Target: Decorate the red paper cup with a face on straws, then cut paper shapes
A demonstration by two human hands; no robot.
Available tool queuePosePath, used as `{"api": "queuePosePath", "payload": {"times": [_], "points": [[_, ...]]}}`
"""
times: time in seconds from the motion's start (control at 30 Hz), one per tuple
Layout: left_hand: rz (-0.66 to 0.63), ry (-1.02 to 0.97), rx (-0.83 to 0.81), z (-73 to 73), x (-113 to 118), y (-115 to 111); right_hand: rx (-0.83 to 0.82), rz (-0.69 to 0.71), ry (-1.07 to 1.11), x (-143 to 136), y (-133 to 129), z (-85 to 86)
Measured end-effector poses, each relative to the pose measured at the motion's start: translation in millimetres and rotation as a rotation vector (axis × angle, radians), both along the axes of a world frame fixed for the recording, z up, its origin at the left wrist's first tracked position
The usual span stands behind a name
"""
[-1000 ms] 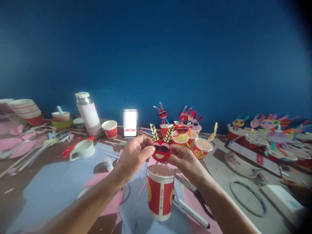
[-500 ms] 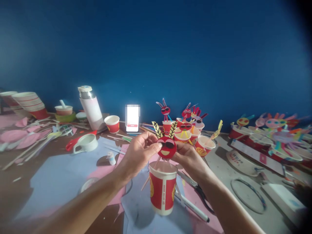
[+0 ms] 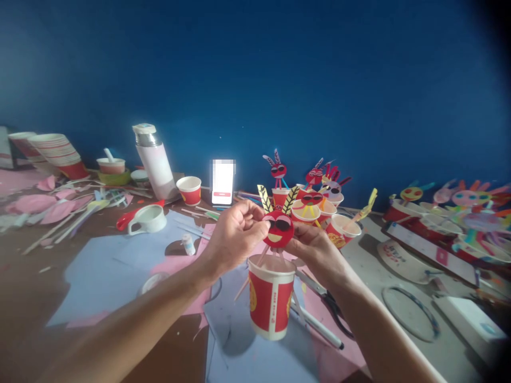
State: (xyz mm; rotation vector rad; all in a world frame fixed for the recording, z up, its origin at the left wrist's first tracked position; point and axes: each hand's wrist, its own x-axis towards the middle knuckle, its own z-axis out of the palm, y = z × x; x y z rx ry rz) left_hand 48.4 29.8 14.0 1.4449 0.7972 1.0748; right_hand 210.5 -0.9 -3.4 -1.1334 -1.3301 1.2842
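Observation:
A round red paper face (image 3: 278,234) with dark glasses, a cream mouth and two yellow, black-marked ears is above a red-and-white paper cup (image 3: 272,303). Thin sticks run down from the face toward the cup. My left hand (image 3: 235,231) pinches the face's left edge between thumb and fingers. At the opposite edge, my right hand (image 3: 309,244) grips it, its fingertips partly hidden behind the paper. To the right of the cup lie a white marker (image 3: 319,327) and dark-handled scissors (image 3: 329,303), partly covered by my right forearm.
Finished-looking cups with paper faces (image 3: 305,210) stand behind, and more are at the far right. A white thermos (image 3: 155,165), a lit phone (image 3: 222,183), a pale mug (image 3: 149,219) and a small bottle (image 3: 187,244) are on the left. Blue paper (image 3: 99,271) covers part of the table.
The view has shifted, so the whole scene sits slightly higher and farther right. Both hands keep their hold on the red face above the cup.

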Motion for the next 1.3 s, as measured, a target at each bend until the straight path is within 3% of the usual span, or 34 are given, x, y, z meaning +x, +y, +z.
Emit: {"api": "queuePosePath", "payload": {"times": [0.2, 0.47, 0.73, 1.0, 1.3], "points": [[0.034, -0.001, 0.070, -7.6, 1.2, 1.5, 0.037, -0.010, -0.066, -2.1, -0.8, 2.9], [0.145, 0.055, 0.115, -4.6, 2.9, -1.6, 0.011, -0.022, -0.137, -0.4, -3.3, 2.6], [0.165, 0.080, 0.140, -7.1, 3.0, 1.8, 0.133, -0.029, 0.017, 1.4, 6.1, -15.8], [0.174, 0.113, 0.189, -10.8, 3.4, 1.4, 0.009, -0.011, 0.010, -8.1, -3.1, -0.4], [0.174, 0.096, 0.204, -11.6, 6.7, -0.5, 0.059, -0.060, 0.071, -11.5, 2.0, -9.7]]}}
